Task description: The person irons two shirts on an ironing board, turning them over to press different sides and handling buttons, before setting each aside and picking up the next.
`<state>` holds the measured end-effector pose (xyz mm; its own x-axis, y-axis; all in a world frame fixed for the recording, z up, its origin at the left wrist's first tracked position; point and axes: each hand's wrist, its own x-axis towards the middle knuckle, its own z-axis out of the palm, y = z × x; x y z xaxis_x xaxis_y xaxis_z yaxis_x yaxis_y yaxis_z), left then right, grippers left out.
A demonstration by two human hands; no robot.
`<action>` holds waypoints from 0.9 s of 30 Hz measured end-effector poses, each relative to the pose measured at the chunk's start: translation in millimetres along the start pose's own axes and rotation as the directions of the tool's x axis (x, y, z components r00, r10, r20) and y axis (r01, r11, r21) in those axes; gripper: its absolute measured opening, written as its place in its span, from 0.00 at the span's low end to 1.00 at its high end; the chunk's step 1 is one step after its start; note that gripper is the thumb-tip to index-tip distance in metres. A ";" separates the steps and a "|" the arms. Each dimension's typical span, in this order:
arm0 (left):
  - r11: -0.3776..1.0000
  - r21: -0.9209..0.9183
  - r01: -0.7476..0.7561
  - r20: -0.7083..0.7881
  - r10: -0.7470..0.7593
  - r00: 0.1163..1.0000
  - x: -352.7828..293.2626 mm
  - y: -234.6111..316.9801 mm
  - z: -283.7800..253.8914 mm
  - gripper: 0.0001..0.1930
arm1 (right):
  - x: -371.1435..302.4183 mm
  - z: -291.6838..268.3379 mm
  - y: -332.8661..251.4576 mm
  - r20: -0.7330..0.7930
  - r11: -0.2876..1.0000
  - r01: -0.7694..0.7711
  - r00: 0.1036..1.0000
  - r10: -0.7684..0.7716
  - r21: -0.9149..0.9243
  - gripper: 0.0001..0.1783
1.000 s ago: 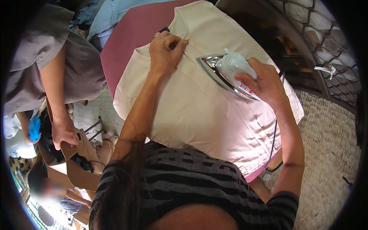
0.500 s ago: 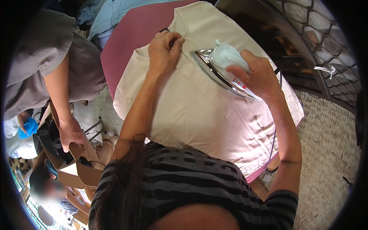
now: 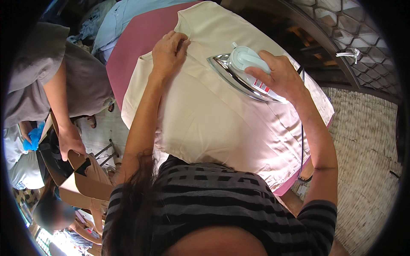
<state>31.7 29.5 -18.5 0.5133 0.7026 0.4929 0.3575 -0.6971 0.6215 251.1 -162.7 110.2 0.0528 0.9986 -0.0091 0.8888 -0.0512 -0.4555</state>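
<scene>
Cream cloth fills the middle of the head view: a pale garment (image 3: 200, 111) lies spread flat over a pink-covered ironing board (image 3: 132, 42), which serves as the landmark. On the garment, toward the board's far right side, sits a pale blue iron (image 3: 245, 70) with a shiny soleplate, tipped slightly on its edge. The right hand (image 3: 279, 77) is clenched around the iron's handle, fingers (image 3: 258, 73) wrapped over it. The left hand (image 3: 168, 51) rests released and flat on the garment near the collar, at the board's far end, pressing the cloth down.

Left of the board, another person's hand (image 3: 70, 143) grips the flap of an open cardboard box (image 3: 83, 183); dark things lie inside it, too dim to tell apart. Right of the board lies a woven mat (image 3: 363, 162).
</scene>
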 end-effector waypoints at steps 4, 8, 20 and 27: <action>0.998 0.053 -0.035 0.018 0.034 0.999 0.8 -2.4 -0.4 0.05 | 4.6 -1.9 -6.1 0.042 0.995 -0.101 0.994 0.100 0.016 0.26; 0.997 0.051 -0.054 -0.002 0.054 0.999 -1.2 -0.1 -0.8 0.05 | -5.3 -3.9 -9.8 0.028 0.994 -0.073 0.997 0.071 0.077 0.23; 0.979 0.113 -0.172 0.085 0.163 0.983 -58.8 48.2 -0.4 0.31 | -30.9 -4.6 4.4 -0.037 0.998 -0.070 0.997 0.070 -0.005 0.26; 0.909 0.403 -0.110 0.356 -0.045 0.933 -97.6 71.1 -6.2 0.48 | -46.5 -14.3 10.6 0.002 0.979 -0.166 0.986 0.167 0.122 0.26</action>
<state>2.1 -87.8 -18.7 0.7410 0.6360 0.2154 0.5824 -0.7684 0.2653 264.6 -209.9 118.6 0.1992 0.9761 -0.0869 0.8054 -0.2135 -0.5530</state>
